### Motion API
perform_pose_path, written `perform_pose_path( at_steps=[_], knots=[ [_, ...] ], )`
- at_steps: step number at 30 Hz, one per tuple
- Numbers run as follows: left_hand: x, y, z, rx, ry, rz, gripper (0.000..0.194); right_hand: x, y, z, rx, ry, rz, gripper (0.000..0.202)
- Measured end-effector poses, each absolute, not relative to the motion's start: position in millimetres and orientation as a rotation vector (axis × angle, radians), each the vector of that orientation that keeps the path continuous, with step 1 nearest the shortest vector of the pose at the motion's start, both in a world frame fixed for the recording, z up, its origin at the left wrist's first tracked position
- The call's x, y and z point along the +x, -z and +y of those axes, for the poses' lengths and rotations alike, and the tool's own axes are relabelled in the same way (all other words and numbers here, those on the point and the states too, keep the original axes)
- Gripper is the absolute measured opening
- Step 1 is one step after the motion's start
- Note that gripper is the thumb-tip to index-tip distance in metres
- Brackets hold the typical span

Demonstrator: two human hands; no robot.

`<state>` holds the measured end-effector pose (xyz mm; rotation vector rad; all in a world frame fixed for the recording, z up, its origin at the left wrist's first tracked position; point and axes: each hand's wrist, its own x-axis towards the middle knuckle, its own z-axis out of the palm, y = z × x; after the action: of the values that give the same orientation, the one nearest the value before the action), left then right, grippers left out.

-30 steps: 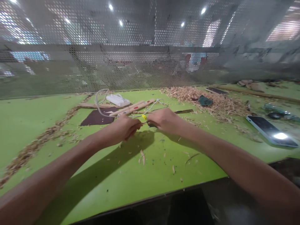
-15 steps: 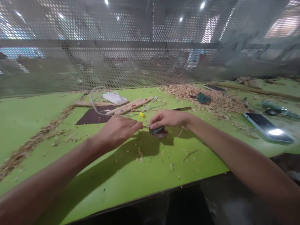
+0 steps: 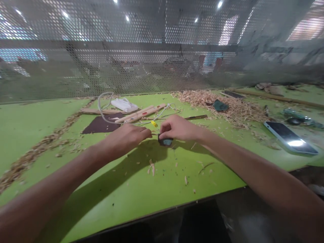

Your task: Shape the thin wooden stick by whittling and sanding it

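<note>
Between the fingertips of my left hand (image 3: 128, 136) is pinched the end of a thin light stick (image 3: 154, 134). Only a short length of it shows between the hands. My right hand (image 3: 180, 129) is closed on a small dark folded sheet with a bluish patch (image 3: 165, 141), which looks like sandpaper. The stick runs up to this sheet, and whether the sheet wraps it fully I cannot tell. Just behind the hands lies a yellow cable tip (image 3: 154, 124) on a white cord.
On the green table (image 3: 152, 189) lie a dark brown sheet (image 3: 101, 124), pale wooden strips (image 3: 144, 113), a white adapter (image 3: 124, 105) and a phone (image 3: 290, 136). Wood shavings (image 3: 240, 109) are heaped at back right. A perforated metal screen (image 3: 152, 67) stands behind.
My right hand has moved a little left with the dark sheet, closer to my left hand. Less of the stick shows between them. My left hand has shifted slightly left.
</note>
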<state>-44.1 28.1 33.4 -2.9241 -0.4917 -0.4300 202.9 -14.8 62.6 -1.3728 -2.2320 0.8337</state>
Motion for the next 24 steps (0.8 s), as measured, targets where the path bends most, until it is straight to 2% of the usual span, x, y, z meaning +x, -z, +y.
perform_pose_path(
  at_steps=[6, 10, 13, 16, 24],
  knots=[
    [-43.4, -44.0, 31.8, -3.295, 0.503, -0.712, 0.026, 187.5, -62.6, -26.6, -1.471, -0.015, -2.492, 0.017],
    [-41.0, -54.0, 27.7, -3.565, 0.418, -0.969, 0.034, 182.4, -61.5, -28.5, -1.419, 0.364, -2.584, 0.034],
    [-39.8, -57.2, 26.5, -3.633, 0.391, -1.171, 0.036, 181.0, -60.4, -27.9, -1.332, 0.533, -2.597, 0.034],
    [-38.6, -55.6, 27.6, -3.526, 0.457, -1.138, 0.037, 183.0, -58.5, -24.2, -1.339, 0.447, -2.641, 0.032],
    [-40.0, -44.3, 28.7, -3.214, 0.496, -0.734, 0.032, 196.9, -67.9, -22.0, -1.342, -0.091, -2.623, 0.021]
  ],
)
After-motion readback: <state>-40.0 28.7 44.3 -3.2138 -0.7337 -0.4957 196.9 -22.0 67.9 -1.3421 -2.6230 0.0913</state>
